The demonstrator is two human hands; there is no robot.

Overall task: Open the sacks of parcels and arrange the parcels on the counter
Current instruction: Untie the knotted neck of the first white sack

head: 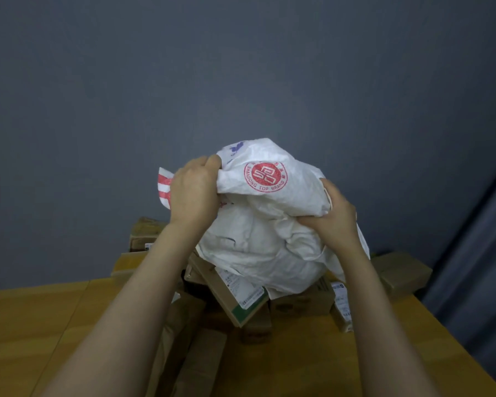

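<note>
Two bare forearms (132,296) reach up from the bottom edge to a white woven sack (264,245) held over the wooden surface (40,310). The left grip (194,193) is clamped on a bunched fold of cloth near the sack's top, fingers curled in. The right grip (331,222) is clamped on another gathered fold on the opposite side, a little lower. Between the two grips the cloth shows a round red stamp (265,176).

Below both grips lies a loose heap of brown parcels (298,305). Just under the sack's lower edge, a labelled box (245,299) with a green edge leans tilted on the others. A further brown parcel (401,270) lies out past the right grip.

The sack hangs limp and crumpled, so it looks open and largely tipped out, though whether anything remains inside cannot be told. The step in hand appears to be drawing the sack off the heap; nothing is arranged yet.

The next move probably calls for raising both grips together until the cloth clears the heap. The sack can then go well to one side, freeing both grips to set the parcels in order. The tilted box may slide as the cloth drags off.
</note>
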